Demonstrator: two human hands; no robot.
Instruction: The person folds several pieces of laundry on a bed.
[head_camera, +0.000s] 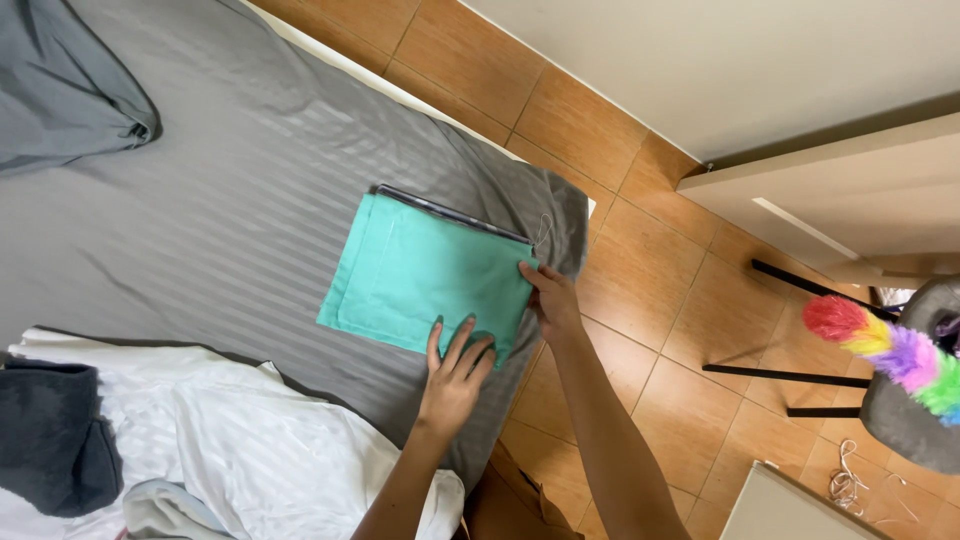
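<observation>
A folded teal cloth (425, 280) lies on the grey bed (230, 200), centre of the frame. The left hand (455, 375) rests flat on its lower edge, fingers spread, gripping nothing. The right hand (550, 298) pinches its right corner. White sheets (260, 440) lie lower left.

No packages, labels, signs or screens show anywhere here.

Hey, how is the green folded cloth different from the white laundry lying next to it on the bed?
The green cloth is folded into a flat, neat rectangle; the white laundry lies loose and rumpled. The left hand and right hand press on the green cloth; neither touches the white laundry. Both rest on the grey striped bedsheet.
</observation>
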